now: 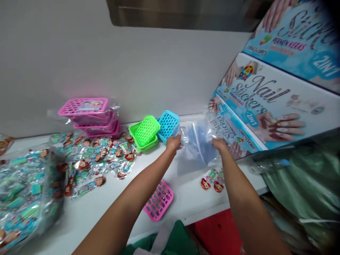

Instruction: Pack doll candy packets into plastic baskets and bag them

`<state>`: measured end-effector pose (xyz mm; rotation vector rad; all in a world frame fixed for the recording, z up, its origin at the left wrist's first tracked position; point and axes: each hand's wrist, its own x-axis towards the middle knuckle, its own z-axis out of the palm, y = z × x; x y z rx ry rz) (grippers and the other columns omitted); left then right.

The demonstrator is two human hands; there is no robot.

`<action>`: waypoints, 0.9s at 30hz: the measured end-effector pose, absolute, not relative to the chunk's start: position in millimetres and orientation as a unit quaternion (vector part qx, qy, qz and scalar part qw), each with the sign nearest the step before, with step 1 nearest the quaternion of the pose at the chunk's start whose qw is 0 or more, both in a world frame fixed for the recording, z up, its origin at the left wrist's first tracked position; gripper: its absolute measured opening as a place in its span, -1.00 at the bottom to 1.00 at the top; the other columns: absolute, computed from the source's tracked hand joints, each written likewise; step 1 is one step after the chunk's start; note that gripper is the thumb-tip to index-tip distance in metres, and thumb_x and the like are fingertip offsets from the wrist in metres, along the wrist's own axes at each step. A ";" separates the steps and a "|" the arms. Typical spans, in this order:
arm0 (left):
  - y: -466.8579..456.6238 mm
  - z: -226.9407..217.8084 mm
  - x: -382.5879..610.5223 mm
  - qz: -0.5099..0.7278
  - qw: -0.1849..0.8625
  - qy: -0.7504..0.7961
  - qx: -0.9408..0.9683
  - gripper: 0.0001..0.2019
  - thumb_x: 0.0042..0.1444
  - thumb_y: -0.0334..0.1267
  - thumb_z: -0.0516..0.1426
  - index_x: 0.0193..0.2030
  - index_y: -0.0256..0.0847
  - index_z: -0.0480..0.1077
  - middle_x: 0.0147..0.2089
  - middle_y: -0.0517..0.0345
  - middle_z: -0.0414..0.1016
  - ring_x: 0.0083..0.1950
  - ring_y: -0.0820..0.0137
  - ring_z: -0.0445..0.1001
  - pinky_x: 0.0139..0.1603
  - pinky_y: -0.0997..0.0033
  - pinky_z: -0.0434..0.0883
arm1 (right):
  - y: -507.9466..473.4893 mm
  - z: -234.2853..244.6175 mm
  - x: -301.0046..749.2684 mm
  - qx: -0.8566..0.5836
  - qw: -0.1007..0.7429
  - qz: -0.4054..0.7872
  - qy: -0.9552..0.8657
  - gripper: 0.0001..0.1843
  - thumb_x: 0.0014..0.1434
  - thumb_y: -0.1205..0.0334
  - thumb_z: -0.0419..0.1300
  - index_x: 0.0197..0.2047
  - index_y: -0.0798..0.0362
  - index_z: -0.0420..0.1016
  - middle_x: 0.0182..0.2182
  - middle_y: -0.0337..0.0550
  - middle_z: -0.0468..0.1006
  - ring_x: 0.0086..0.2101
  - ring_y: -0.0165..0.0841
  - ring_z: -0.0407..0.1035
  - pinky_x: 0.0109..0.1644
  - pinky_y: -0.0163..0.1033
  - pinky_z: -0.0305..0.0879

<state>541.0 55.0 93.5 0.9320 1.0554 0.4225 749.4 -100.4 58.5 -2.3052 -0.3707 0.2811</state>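
Both my arms reach forward over a white table. My left hand and my right hand each grip one side of a clear plastic bag, which holds bluish items I cannot make out. The bag hangs just above the table, in front of the boxes at the right. A blue perforated basket and a green one stand just left of my left hand. A pink perforated lid lies flat under my left forearm.
Stacked pink baskets in plastic sit at the back left. Several small wrapped packets are strewn across the left of the table, with a full bag of them at the far left. Nail-sticker boxes stand at the right. A few packets lie near the front edge.
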 end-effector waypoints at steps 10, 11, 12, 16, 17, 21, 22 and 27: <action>62.9 56.2 552.4 0.212 0.724 0.486 0.441 -0.70 -0.06 -0.12 0.25 -0.53 -0.22 0.22 -0.65 0.30 0.26 -0.63 0.55 0.28 -0.57 0.55 0.25 | -54.2 37.7 638.1 -0.783 0.460 0.227 -0.352 -0.60 -0.10 -0.06 0.32 -0.21 -0.03 0.52 -0.31 -0.14 0.55 -0.31 -0.18 0.40 -0.17 -0.07 0.31; 62.6 55.9 549.6 0.220 0.720 0.483 0.447 -0.68 -0.06 -0.10 0.25 -0.55 -0.22 0.22 -0.66 0.30 0.26 -0.63 0.56 0.27 -0.57 0.56 0.24 | -49.3 36.3 627.4 -0.775 0.457 0.244 -0.362 -0.71 -0.09 -0.06 0.32 -0.37 -0.05 0.52 -0.46 -0.20 0.52 -0.40 -0.22 0.37 -0.23 -0.07 0.30; 62.5 56.1 546.4 0.229 0.715 0.482 0.453 -0.66 -0.06 -0.07 0.24 -0.56 -0.22 0.22 -0.67 0.30 0.25 -0.63 0.57 0.25 -0.57 0.57 0.23 | -45.8 35.7 621.2 -0.766 0.458 0.258 -0.370 -0.74 -0.08 -0.06 0.30 -0.47 -0.06 0.50 -0.55 -0.24 0.47 -0.47 -0.25 0.34 -0.28 -0.08 0.29; 65.7 60.6 529.9 0.264 0.691 0.490 0.460 -0.58 -0.07 0.06 0.22 -0.60 -0.20 0.17 -0.72 0.34 0.16 -0.67 0.59 0.16 -0.63 0.57 0.16 | -41.1 40.1 630.4 -0.708 0.498 0.332 -0.375 -0.76 -0.01 -0.06 0.25 -0.41 -0.07 0.56 -0.52 -0.25 0.51 -0.47 -0.29 0.34 -0.32 -0.12 0.28; 67.2 62.3 524.5 0.265 0.691 0.490 0.461 -0.56 -0.10 0.08 0.24 -0.60 -0.19 0.16 -0.73 0.35 0.14 -0.69 0.59 0.14 -0.64 0.57 0.14 | -40.8 41.6 637.3 -0.699 0.503 0.344 -0.375 -0.75 -0.02 -0.05 0.25 -0.38 -0.07 0.56 -0.49 -0.24 0.52 -0.46 -0.29 0.35 -0.30 -0.13 0.28; 75.2 69.1 493.7 0.232 0.726 0.462 0.453 -0.53 -0.33 0.02 0.37 -0.58 -0.21 0.20 -0.71 0.37 0.16 -0.68 0.60 0.17 -0.64 0.57 0.16 | -42.2 41.1 670.5 -0.746 0.501 0.315 -0.305 -0.74 -0.07 -0.01 0.28 -0.40 0.01 0.55 -0.43 -0.15 0.57 -0.40 -0.31 0.40 -0.24 -0.18 0.32; 77.8 70.4 483.3 0.228 0.737 0.455 0.446 -0.54 -0.37 -0.01 0.39 -0.56 -0.22 0.23 -0.69 0.37 0.19 -0.66 0.59 0.19 -0.62 0.56 0.20 | -44.0 39.6 680.0 -0.769 0.498 0.297 -0.271 -0.73 -0.06 0.00 0.27 -0.39 0.03 0.55 -0.40 -0.12 0.58 -0.38 -0.31 0.41 -0.22 -0.19 0.33; 91.8 73.4 418.7 0.257 0.745 0.477 0.389 -0.63 -0.27 -0.07 0.36 -0.44 -0.24 0.34 -0.53 0.27 0.40 -0.59 0.58 0.30 -0.51 0.51 0.33 | -68.2 36.0 730.7 -0.856 0.445 0.224 -0.138 -0.66 0.03 0.01 0.16 -0.30 0.14 0.50 -0.31 0.09 0.58 -0.27 -0.16 0.45 -0.23 -0.11 0.34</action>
